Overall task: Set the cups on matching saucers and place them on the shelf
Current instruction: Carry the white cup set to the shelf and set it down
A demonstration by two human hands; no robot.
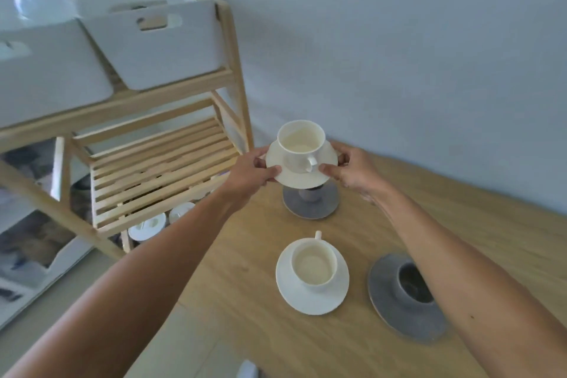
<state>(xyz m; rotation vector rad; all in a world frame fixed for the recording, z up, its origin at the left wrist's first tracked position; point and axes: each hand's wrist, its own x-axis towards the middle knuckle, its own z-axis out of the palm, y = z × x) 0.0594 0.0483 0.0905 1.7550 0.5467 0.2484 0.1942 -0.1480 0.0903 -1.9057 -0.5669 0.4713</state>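
**A:** So where's this at? Looks like all four cups are already paired up?

**B:** Pretty much. The left hand (251, 170) and right hand (352, 167) are both pinching the rim of a white saucer (294, 176) from opposite sides, with a white cup (302, 147) sitting on it. It's lifted clear of the table (460, 224), up over the far edge, right beside the wooden shelf (159, 163).

**A:** And the rest?

**B:** Down on the table. Second white cup (313, 265) on its white saucer (310, 298) in the middle, a grey cup (412, 282) on a grey saucer (405, 313) toward the right edge, and another grey set (310, 202) directly under the one being carried.

**A:** Anything on the shelf yet?

**B:** The slatted middle tier looks bare to me. White bins (159, 43) up top, some white round things on the bottom tier, can't tell what. So I'd say matching's done, shelving is just starting: one set in the air, three to go.
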